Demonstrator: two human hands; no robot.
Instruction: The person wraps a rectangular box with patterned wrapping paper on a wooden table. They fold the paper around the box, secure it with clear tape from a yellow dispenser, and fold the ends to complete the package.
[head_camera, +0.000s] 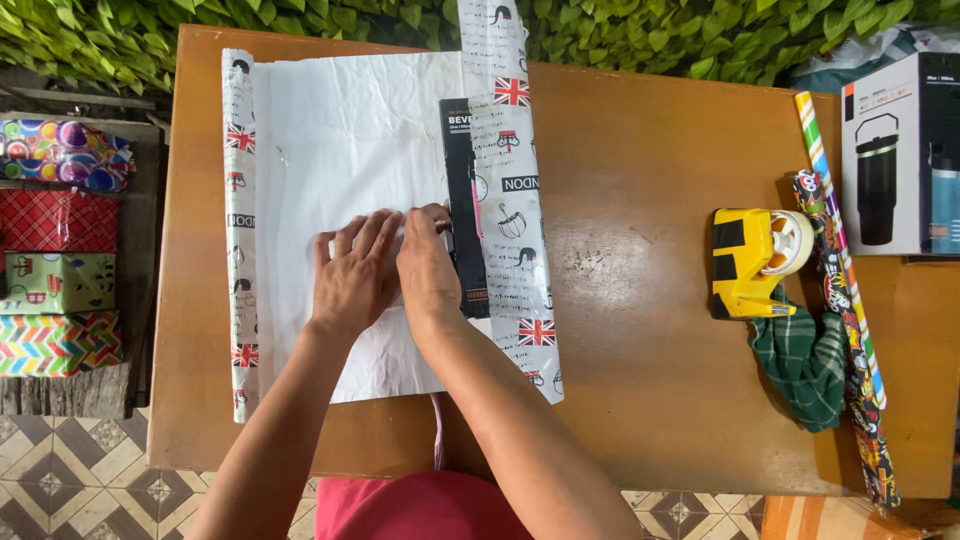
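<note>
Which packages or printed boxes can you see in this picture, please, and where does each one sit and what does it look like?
Black box: mid-table, half wrapped in printed paper, beside the right hand and left hand.
White and black box: table's right edge, pictures a black tumbler.
Wrapped gifts: stacked off the table's left side, rectangular, multicoloured patterns.
</note>
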